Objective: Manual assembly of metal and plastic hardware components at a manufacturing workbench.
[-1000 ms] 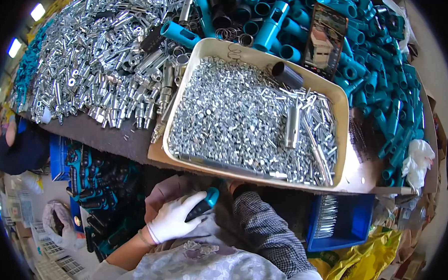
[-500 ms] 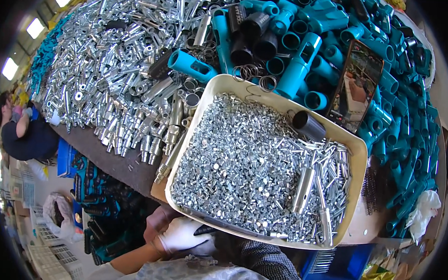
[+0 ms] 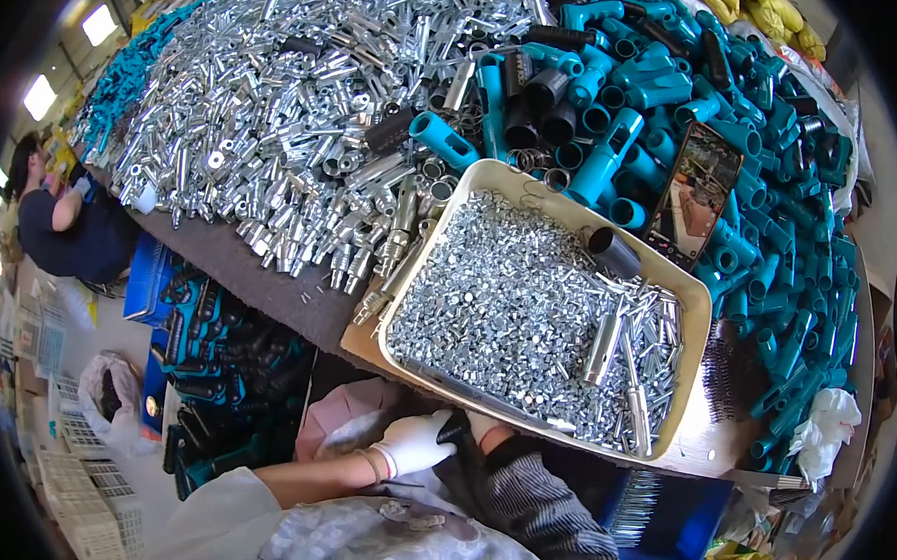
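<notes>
My left hand (image 3: 413, 446), in a white glove, is just below the table's front edge with its fingers curled round a dark piece (image 3: 453, 426). Only a black end of that piece shows, so its kind is unclear. Close beside it, my right hand (image 3: 483, 428) reaches in from a checked sleeve. The table edge and tray cover most of its fingers. Above both hands stands a cream tray (image 3: 426, 377) of small metal pins (image 3: 498, 302). A black sleeve (image 3: 614, 252), a slotted metal tube (image 3: 604, 349) and a thin metal rod (image 3: 635, 398) lie on the pins.
Metal fittings (image 3: 275, 122) heap at the left, teal plastic housings (image 3: 667, 89) at the right. A phone (image 3: 694, 196) leans on the housings. Below the table are black-and-teal parts (image 3: 224, 370) and a blue bin (image 3: 693, 521). Another person (image 3: 71, 223) sits far left.
The view has shifted, so the tray appears slightly higher and more of both forearms shows. My hands stay together below the table edge, and the right hand has come partly into sight.
</notes>
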Demonstrator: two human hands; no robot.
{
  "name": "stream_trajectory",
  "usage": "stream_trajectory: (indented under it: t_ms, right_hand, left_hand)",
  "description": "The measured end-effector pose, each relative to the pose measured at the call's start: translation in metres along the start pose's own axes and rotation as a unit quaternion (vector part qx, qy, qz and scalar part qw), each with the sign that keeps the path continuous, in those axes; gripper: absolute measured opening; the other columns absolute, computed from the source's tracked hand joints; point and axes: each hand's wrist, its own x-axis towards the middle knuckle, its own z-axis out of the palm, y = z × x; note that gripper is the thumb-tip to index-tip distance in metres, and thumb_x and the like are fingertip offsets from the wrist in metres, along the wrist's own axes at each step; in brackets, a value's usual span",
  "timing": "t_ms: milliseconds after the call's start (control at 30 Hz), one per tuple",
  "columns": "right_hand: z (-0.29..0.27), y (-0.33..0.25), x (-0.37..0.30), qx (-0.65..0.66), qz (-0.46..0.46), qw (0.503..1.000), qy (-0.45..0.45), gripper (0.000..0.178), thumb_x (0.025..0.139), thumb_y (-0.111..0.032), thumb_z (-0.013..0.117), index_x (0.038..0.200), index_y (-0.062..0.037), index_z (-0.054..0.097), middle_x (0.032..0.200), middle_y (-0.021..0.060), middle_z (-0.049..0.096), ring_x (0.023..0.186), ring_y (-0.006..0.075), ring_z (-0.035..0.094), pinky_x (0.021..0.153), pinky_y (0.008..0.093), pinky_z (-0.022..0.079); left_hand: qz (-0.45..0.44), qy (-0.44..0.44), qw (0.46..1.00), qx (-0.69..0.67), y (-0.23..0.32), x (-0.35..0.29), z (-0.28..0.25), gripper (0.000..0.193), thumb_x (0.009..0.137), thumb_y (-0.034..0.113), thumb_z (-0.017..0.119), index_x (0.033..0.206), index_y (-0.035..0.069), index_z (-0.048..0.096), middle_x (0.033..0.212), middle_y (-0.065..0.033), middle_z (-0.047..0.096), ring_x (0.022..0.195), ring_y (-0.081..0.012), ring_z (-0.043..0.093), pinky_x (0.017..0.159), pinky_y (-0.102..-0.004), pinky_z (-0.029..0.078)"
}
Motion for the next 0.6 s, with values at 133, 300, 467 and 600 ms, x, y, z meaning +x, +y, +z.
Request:
stream_trajectory:
  t_ms: [133,300,467,600]
  right_hand:
    - [-0.005,-0.038,-0.01,-0.104,0.095,0.983,-0.115,0.06,0.088,-0.038,0.064,0.144,-0.0307,0.048,0.127,0.0154,0.063,0.121,0.0402,0.056,0.107,0.0521,0.039]
    - [-0.028,-0.042,0.015,-0.08,0.222,0.912,-0.336,0.055,0.09,-0.039,0.061,0.138,-0.0136,0.055,0.131,0.0205,0.06,0.126,0.039,0.053,0.107,0.0487,0.04]
    - [-0.001,-0.036,-0.01,-0.033,0.176,0.981,-0.076,0.053,0.094,-0.053,0.05,0.131,-0.017,0.062,0.135,0.0166,0.059,0.126,0.0375,0.053,0.109,0.0504,0.037]
    - [-0.011,-0.051,0.014,-0.106,0.2,0.946,-0.232,0.046,0.088,-0.031,0.06,0.129,-0.0097,0.059,0.124,0.0231,0.061,0.118,0.0448,0.054,0.103,0.0531,0.041]
  left_hand:
    - [0.028,0.07,0.997,0.013,-0.023,0.014,0.037,0.037,0.081,0.031,0.063,0.1,-0.001,0.065,0.086,-0.0235,0.069,0.075,-0.0414,0.068,0.068,-0.0502,0.054]
    - [-0.033,0.029,0.999,-0.009,-0.016,0.026,0.037,0.04,0.086,0.035,0.058,0.102,-0.001,0.064,0.087,-0.024,0.071,0.081,-0.0413,0.069,0.073,-0.0499,0.055]
    - [-0.075,0.046,0.995,-0.038,-0.014,0.025,0.042,0.031,0.08,0.024,0.061,0.095,-0.001,0.068,0.088,-0.0256,0.07,0.083,-0.043,0.069,0.077,-0.0501,0.054]
    - [-0.084,0.057,0.992,-0.08,-0.014,0.021,0.027,0.036,0.08,0.018,0.058,0.108,-0.004,0.062,0.089,-0.0277,0.069,0.086,-0.0444,0.067,0.079,-0.0507,0.053]
